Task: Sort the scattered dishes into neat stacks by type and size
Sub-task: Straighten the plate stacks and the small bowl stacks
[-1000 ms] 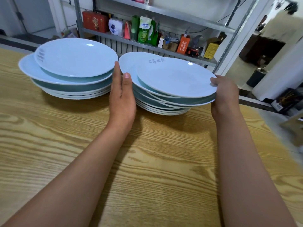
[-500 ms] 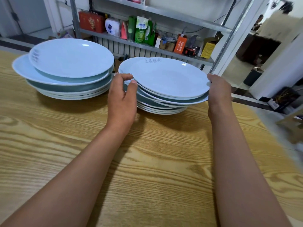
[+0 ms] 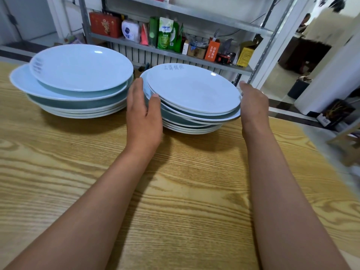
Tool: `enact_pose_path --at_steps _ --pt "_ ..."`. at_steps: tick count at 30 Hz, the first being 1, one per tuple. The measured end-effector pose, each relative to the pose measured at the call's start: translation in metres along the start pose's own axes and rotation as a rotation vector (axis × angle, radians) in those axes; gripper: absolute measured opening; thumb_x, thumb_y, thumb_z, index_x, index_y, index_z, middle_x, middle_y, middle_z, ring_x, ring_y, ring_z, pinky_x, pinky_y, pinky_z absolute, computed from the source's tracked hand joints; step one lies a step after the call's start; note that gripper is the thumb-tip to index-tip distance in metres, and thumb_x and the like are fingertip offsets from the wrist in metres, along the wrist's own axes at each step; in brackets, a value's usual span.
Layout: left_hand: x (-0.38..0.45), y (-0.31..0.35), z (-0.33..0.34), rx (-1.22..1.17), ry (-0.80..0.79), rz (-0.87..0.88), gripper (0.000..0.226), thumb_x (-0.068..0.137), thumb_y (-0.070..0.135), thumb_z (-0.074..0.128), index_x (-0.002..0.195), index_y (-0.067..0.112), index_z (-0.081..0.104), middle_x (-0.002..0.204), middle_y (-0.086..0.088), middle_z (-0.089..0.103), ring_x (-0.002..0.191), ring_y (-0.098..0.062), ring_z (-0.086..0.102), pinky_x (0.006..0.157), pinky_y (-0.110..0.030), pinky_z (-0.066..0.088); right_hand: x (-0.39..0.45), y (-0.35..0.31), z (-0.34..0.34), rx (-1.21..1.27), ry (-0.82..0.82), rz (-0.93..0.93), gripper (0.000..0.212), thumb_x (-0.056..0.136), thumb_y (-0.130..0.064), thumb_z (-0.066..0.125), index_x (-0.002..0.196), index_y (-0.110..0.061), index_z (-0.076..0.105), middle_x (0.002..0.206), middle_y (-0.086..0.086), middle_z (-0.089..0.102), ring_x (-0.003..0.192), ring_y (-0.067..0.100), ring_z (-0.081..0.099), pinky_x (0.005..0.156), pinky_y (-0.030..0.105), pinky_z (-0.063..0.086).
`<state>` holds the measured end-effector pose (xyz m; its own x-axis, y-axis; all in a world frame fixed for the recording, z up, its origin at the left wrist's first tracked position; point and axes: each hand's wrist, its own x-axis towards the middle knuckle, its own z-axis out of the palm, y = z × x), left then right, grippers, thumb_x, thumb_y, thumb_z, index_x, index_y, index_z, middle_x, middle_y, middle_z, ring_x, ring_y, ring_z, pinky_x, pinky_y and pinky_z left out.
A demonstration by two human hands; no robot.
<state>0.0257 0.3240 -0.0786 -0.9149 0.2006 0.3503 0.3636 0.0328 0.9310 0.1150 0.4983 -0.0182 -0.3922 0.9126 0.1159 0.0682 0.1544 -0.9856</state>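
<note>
Surface (image 3: 175, 201): pale wood, bold grain, filling the near and middle field; two bare forearms cross it from the near edge. Left hand (image 3: 143, 115): fingers straight and close together, laid against the left rim of the right stack, thumb tip on the rim of an upper plate. Right hand (image 3: 253, 106): fingers relaxed, lightly bent, against the right rim of the same stack; whether they hook under a plate cannot be told. Right stack (image 3: 192, 100): pale blue plates, upper ones slightly off-centre over the lower, grey lettering on the far rim of the top plate; stands on the surface toward its far side, between the two hands. Left stack (image 3: 78, 82): like plates, wider at the base, the top plate shifted to the right; just beside the right stack, apart from it. Shelf (image 3: 171, 53): metal rack behind the surface, carrying a red box (image 3: 105, 26), green packets (image 3: 165, 34), an orange carton (image 3: 212, 50) and small clutter. Room beyond: white walls, pale floor, an open doorway at right with a blurred person (image 3: 329, 26) standing far off.
</note>
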Motion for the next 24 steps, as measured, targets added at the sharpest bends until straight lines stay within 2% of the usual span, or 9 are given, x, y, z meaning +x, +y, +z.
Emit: enact_pose_path --at_steps 2,8,11,13,15,17,19,22,24 --pt "0.0 -0.001 0.001 -0.01 -0.046 -0.05 0.053 0.1 0.033 0.037 0.15 0.022 0.022 0.158 0.011 0.016 0.141 -0.001 0.013 0.109 -0.015 0.009 -0.002 -0.001 0.0 0.034 -0.022 0.012 0.033 0.095 -0.032 0.055 0.066 -0.017 0.052 0.067 -0.007 0.058 0.057 0.005 0.054 0.056 0.022 0.041" --pt "0.001 0.0 0.0 0.004 -0.082 -0.063 0.054 0.099 0.036 0.037 0.15 0.03 0.021 0.158 0.011 0.011 0.143 -0.003 0.009 0.113 -0.025 0.011 -0.001 0.003 0.003 0.006 0.044 -0.034 0.023 0.088 -0.03 0.059 0.075 -0.014 0.05 0.066 0.002 0.044 0.063 0.018 0.04 0.057 0.028 0.03" --pt "0.001 -0.001 0.0 0.005 -0.116 -0.059 0.055 0.098 0.036 0.038 0.15 0.029 0.021 0.159 0.009 0.012 0.144 -0.005 0.009 0.117 -0.032 0.011 0.001 0.003 0.0 -0.015 0.058 -0.026 0.023 0.088 -0.033 0.06 0.078 -0.013 0.056 0.07 -0.004 0.054 0.063 0.014 0.048 0.056 0.025 0.036" --pt "0.001 -0.001 0.001 -0.002 -0.129 -0.068 0.054 0.098 0.034 0.039 0.15 0.026 0.024 0.158 0.009 0.016 0.143 -0.005 0.012 0.118 -0.035 0.013 0.002 0.003 -0.003 0.007 0.058 -0.007 0.023 0.087 -0.034 0.061 0.092 -0.011 0.064 0.083 -0.004 0.062 0.073 0.012 0.057 0.058 0.024 0.04" --pt "0.0 0.001 0.002 -0.006 -0.136 -0.071 0.053 0.098 0.032 0.04 0.149 0.024 0.027 0.157 0.009 0.019 0.142 -0.005 0.014 0.118 -0.036 0.015 0.004 0.004 -0.007 0.033 0.056 -0.002 0.033 0.086 -0.032 0.062 0.101 -0.003 0.066 0.085 -0.001 0.063 0.075 0.015 0.058 0.061 0.025 0.042" --pt "0.0 0.002 0.001 0.001 -0.14 -0.067 0.053 0.098 0.032 0.041 0.149 0.023 0.028 0.156 0.008 0.02 0.142 -0.005 0.015 0.118 -0.036 0.016 0.004 0.004 -0.008 0.042 0.052 -0.003 0.027 0.085 -0.027 0.062 0.089 -0.001 0.065 0.078 -0.002 0.06 0.071 0.014 0.055 0.062 0.026 0.041" --pt "0.0 0.002 0.001 0.015 -0.154 -0.061 0.053 0.098 0.032 0.041 0.149 0.022 0.028 0.157 0.009 0.018 0.143 -0.004 0.014 0.118 -0.035 0.014 0.003 0.005 -0.007 0.052 0.051 -0.006 0.016 0.085 -0.024 0.063 0.074 -0.013 0.059 0.074 -0.003 0.058 0.07 0.014 0.054 0.06 0.024 0.04" --pt "-0.001 0.003 0.001 0.018 -0.161 -0.058 0.054 0.098 0.031 0.041 0.149 0.024 0.025 0.158 0.01 0.014 0.143 -0.003 0.011 0.116 -0.027 0.012 0.003 0.009 -0.001 0.043 0.045 -0.013 0.013 0.084 -0.024 0.063 0.072 -0.02 0.06 0.085 -0.002 0.064 0.078 0.017 0.056 0.062 0.025 0.041" --pt "-0.002 0.003 0.0 0.014 -0.152 -0.052 0.053 0.098 0.031 0.04 0.149 0.026 0.024 0.158 0.011 0.011 0.143 -0.003 0.01 0.11 -0.021 0.012 0.001 0.011 0.003 0.031 0.028 -0.001 0.016 0.084 -0.024 0.063 0.069 -0.019 0.061 0.079 -0.002 0.063 0.074 0.018 0.055 0.064 0.027 0.04"
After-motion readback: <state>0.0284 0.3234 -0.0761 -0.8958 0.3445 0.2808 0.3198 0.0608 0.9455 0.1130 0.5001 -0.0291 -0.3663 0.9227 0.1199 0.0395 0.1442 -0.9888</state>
